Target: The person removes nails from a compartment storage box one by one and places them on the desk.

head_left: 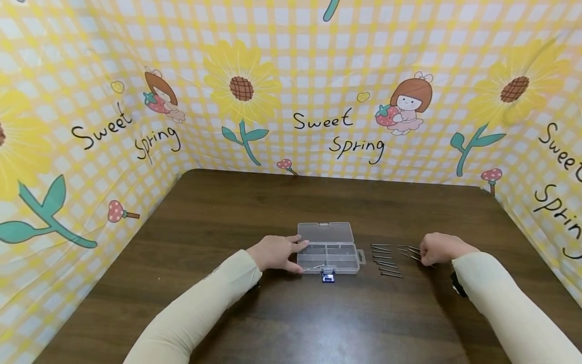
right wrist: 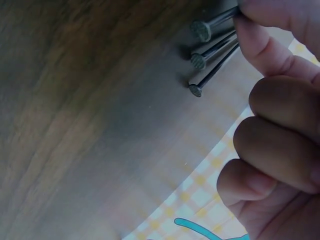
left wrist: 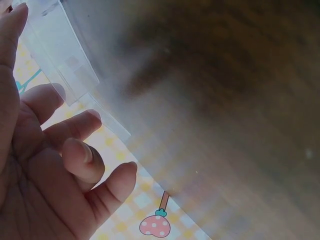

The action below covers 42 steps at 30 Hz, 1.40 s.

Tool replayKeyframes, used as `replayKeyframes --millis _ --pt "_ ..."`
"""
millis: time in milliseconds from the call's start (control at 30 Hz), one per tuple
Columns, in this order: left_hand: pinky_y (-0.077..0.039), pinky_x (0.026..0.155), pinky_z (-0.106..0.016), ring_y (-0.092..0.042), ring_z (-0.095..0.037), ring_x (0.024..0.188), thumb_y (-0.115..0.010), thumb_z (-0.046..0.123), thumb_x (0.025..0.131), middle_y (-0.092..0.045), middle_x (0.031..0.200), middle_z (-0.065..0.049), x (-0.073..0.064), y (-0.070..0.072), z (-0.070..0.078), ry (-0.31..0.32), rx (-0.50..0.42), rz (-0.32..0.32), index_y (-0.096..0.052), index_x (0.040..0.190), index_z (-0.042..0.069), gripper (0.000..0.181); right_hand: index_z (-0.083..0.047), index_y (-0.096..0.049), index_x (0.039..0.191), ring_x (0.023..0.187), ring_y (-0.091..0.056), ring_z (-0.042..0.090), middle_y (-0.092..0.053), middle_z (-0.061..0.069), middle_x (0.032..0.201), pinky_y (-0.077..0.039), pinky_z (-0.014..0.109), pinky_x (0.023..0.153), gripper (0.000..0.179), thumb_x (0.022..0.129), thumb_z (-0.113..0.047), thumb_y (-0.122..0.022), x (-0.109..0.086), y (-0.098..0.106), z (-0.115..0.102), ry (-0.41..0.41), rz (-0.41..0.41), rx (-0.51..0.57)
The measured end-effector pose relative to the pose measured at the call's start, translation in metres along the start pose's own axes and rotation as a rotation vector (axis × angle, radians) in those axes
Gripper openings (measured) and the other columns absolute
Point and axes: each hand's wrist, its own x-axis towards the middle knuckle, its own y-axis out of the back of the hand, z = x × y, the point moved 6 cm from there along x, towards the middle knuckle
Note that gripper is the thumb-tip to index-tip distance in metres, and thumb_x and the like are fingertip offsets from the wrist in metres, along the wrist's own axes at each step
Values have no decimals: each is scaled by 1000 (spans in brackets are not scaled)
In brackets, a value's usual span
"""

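Note:
My left hand (head_left: 278, 252) rests at the left side of a clear plastic compartment box (head_left: 343, 270), its fingers spread and thumb at the front corner. The same box (left wrist: 67, 60) shows beside the fingers in the left wrist view. Its lid (head_left: 325, 232) lies folded back, and a few thin metal pieces (head_left: 317, 267) lie in the front left compartment. To the right, my right hand (head_left: 443, 248) pinches a nail (right wrist: 201, 31) between thumb and forefinger, its flat head pointing away from the fingertips. Two more nails (right wrist: 198, 61) show right beside it.
Several nails (head_left: 385, 264) lie in a rough column between the box and my right hand. A blue latch (head_left: 328, 276) juts from the box's front, and a hanging tab (head_left: 361, 257) from its right side. Patterned cloth (head_left: 291, 91) surrounds the brown table (head_left: 227, 197) at the back and sides.

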Motion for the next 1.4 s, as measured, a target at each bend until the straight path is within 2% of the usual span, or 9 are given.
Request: replayKeyframes --millis 533,633,767,900,1033,1167,1400 --pt "-51 77 -33 -61 -24 110 -67 54 83 -44 146 -8 0 0 0 2 -12 -3 -44 146 19 75 -20 -39 52 47 -23 7 -29 -10 50 -20 26 48 32 72 -1 -56 -3 0 -2 -30 8 5" --pt "-51 78 -34 -61 -24 111 -67 53 83 -44 146 -8 0 -1 0 -2 -18 -4 -45 145 19 75 -19 -44 53 48 -26 7 -33 -10 50 -22 26 48 29 73 -2 -57 -4 1 -2 -39 5 -4" --pt "-51 77 -33 -61 -25 111 -67 53 83 -43 147 -8 0 0 0 0 -19 -5 -44 146 19 75 -17 -57 60 52 -37 9 -45 -9 56 -30 28 49 20 77 -6 -62 -5 4 -3 -38 6 -34" --pt "-51 75 -32 -61 -24 110 -67 54 83 -43 147 -8 0 0 0 9 -14 -9 -44 146 19 75 -15 -65 67 56 -43 10 -52 -8 62 -35 30 51 12 78 -10 -64 -3 8 -6 -13 21 -50" --pt "-51 74 -32 -61 -24 110 -66 54 84 -43 147 -7 0 0 0 14 -11 -14 -43 146 20 75 -12 -70 76 60 -47 9 -59 -7 71 -40 30 54 6 80 -13 -65 0 11 -13 43 36 -20" --pt "-51 75 -33 -61 -25 111 -66 54 84 -42 147 -7 0 1 0 16 -7 -15 -43 147 20 75 -9 -71 83 64 -50 8 -64 -6 77 -44 31 58 7 81 -13 -66 4 13 -24 95 38 27" --pt "-51 80 -35 -61 -26 111 -67 53 84 -43 147 -9 -1 1 1 1 -15 -3 -43 146 19 75 -8 -72 87 69 -53 9 -66 -3 85 -47 33 65 9 82 -12 -66 15 16 -40 140 66 74"
